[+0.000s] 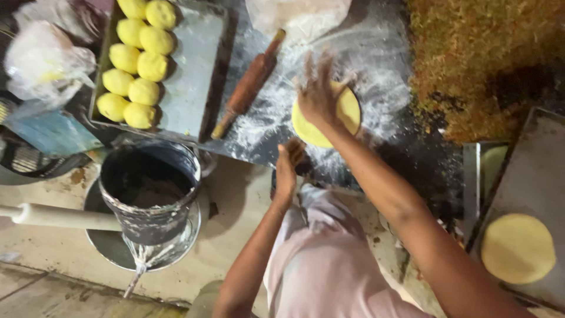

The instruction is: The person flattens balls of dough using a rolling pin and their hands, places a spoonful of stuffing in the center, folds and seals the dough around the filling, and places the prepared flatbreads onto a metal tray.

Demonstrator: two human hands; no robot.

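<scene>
While the right hand (318, 94) lies flat with fingers spread on the yellow dough disc (347, 115), nothing is clamped in it: the palm presses down on the disc's near-left part.

Dough disc: round, flattened, on the floured dark board (382, 76), just ahead of the person's knee.

Left hand (287, 168): curled at the near edge of the board, just short of the disc; whether it pinches anything cannot be told.

Rolling pin (247, 85): brown wood, lying loose on the board to the left of the disc, well clear of both hands. Long axis runs diagonally, far end up and to the right, near end down and to the left. The left hand is the nearer one to its near end; the right hand is nearer its middle.

Tray (194, 70): metal, further left, holding a double row of yellow dough balls (138, 65).

Bucket (150, 191): dark, near left, on a metal plate.

Second disc (518, 247): rolled flat, on a tray at lower right.
</scene>
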